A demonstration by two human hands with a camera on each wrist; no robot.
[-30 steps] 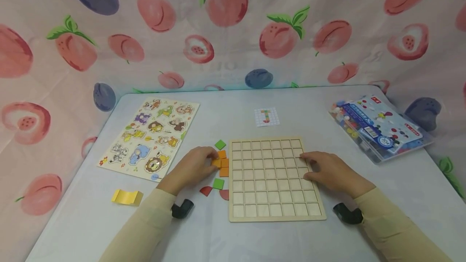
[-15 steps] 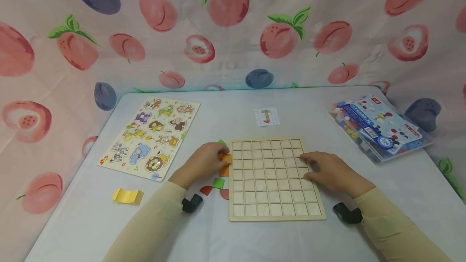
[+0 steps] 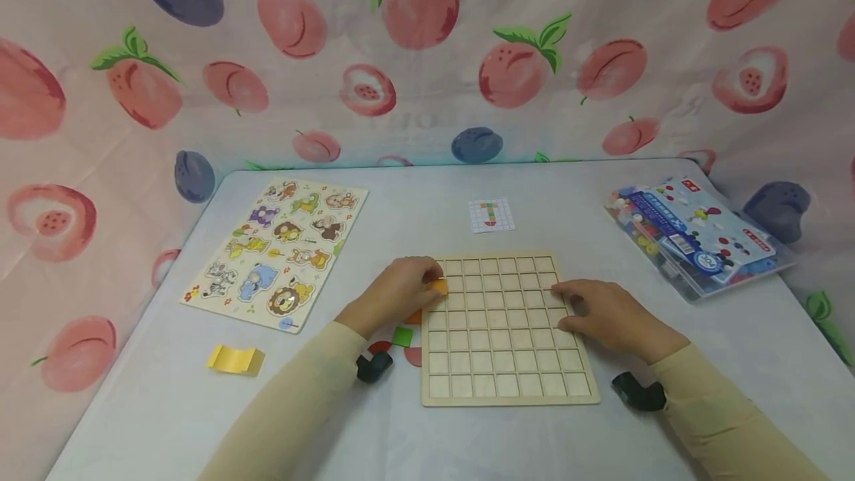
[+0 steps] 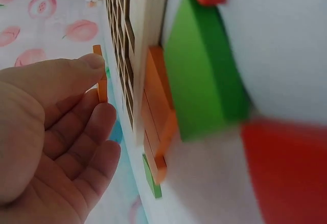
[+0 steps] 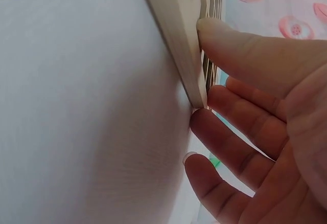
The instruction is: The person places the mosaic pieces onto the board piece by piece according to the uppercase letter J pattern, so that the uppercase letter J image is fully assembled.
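An orange square tile [image 3: 439,286] is pinched between the thumb and fingers of my left hand [image 3: 394,289]. It is above the upper left corner of the wooden grid board [image 3: 510,401]; in the left wrist view the tile [image 4: 102,88] stands on edge, apart from the board. My right hand [image 3: 611,315] rests on the board's right edge. The right wrist view has its thumb [image 5: 225,42] on the rim, fingers loosely extended beside it. Left of the board lie more orange tiles [image 4: 158,114], a green square tile [image 3: 402,336] and red quarter-round pieces [image 3: 413,357], partly hidden by the left arm.
A small card with a coloured pattern [image 3: 491,215] lies behind the board. To the left are an animal puzzle board [image 3: 277,251] and a yellow curved block [image 3: 235,361]. A clear plastic box of colourful pieces [image 3: 698,236] sits at the back right.
My left hand has picked an orange tile from the pile and carried it right, over the board's upper left corner. The right hand has stayed on the board's edge.
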